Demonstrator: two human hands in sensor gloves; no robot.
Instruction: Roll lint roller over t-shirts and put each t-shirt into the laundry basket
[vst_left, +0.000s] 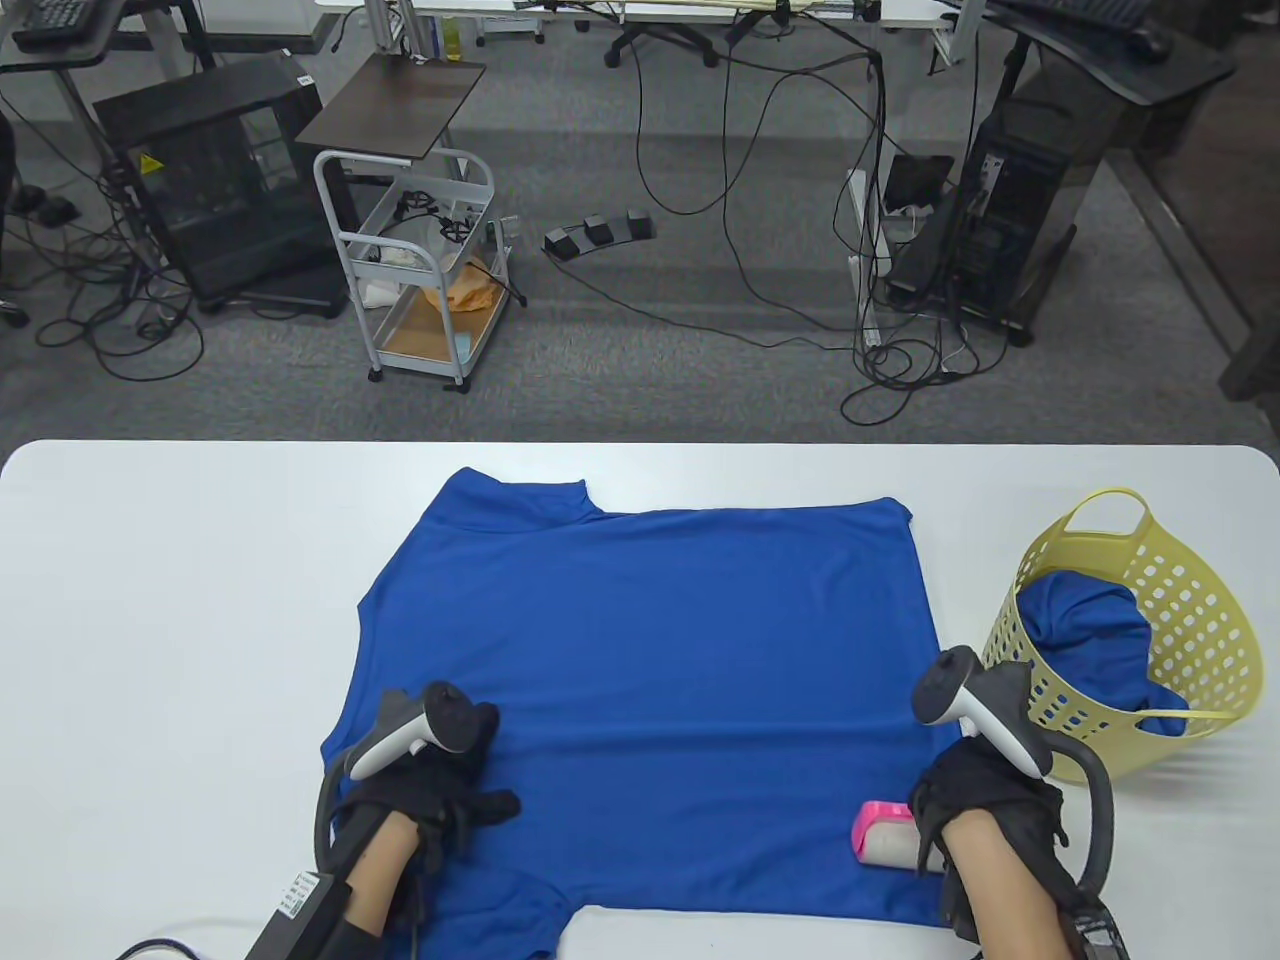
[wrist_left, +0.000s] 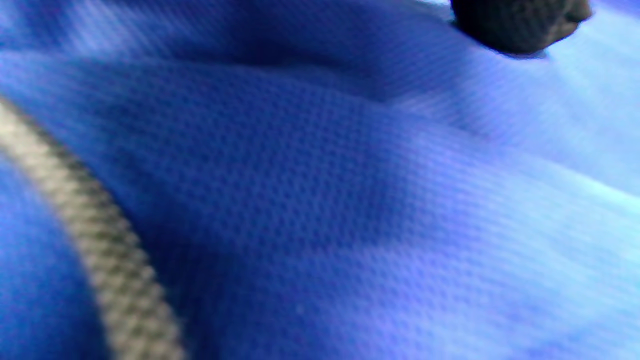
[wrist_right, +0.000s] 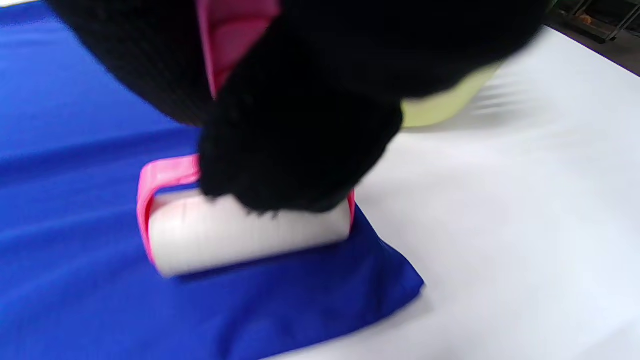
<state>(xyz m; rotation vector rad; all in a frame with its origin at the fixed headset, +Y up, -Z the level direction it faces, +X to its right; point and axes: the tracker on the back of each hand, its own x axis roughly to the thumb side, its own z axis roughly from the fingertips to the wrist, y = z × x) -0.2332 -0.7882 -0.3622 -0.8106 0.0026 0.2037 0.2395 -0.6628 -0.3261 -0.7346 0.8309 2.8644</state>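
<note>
Nearest us, at the table's bottom edge, our right hand (vst_left: 985, 810) curled round the pink handle of the lint roller (vst_left: 885, 835) and held its white roll down on the blue t-shirt (vst_left: 650, 660), close to that shirt's near right corner. In the right wrist view the roll lay flat on the cloth, just inside the hem, with bare white table (vst_left: 180, 600) beyond it. Our left hand (vst_left: 440, 790) rested on the shirt's near left part — the fingers looked loosely spread over the fabric, pressing it flat and not pinching it, though the tracker hid some of them. The left wrist view gave only blurred blue weave, a grey cord and a dark fingertip.

The shirt lay spread in the middle of the table, sleeves towards us. At the right stood the yellow laundry basket (vst_left: 1200, 610), well apart from our left hand and just beyond our right, with another blue garment (vst_left: 1085, 625) already bunched inside it.

We judged the task partway done: at least one shirt seemed finished and binned, while this one was under the roller near one corner. Most of its surface probably remained to be rolled, and then it had to go into the basket — we saw no further shirts waiting on the table.
</note>
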